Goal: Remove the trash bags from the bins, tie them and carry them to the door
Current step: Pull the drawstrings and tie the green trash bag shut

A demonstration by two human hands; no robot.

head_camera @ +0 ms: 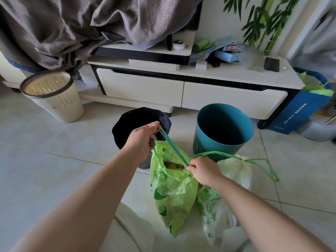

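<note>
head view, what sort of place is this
Probably a home living room: a low white media cabinet with drawers, a bamboo wall decal, and small household bins like the teal bin on a tiled floor.

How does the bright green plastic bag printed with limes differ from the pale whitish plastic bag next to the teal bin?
The bright green lime-print bag has its mouth open, while the pale whitish bag is cinched shut at the neck. The green bag's broad teal drawstring is held by the left hand and right hand; the whitish bag's thin green cord trails loose. Both are drawstring plastic bags.
</note>
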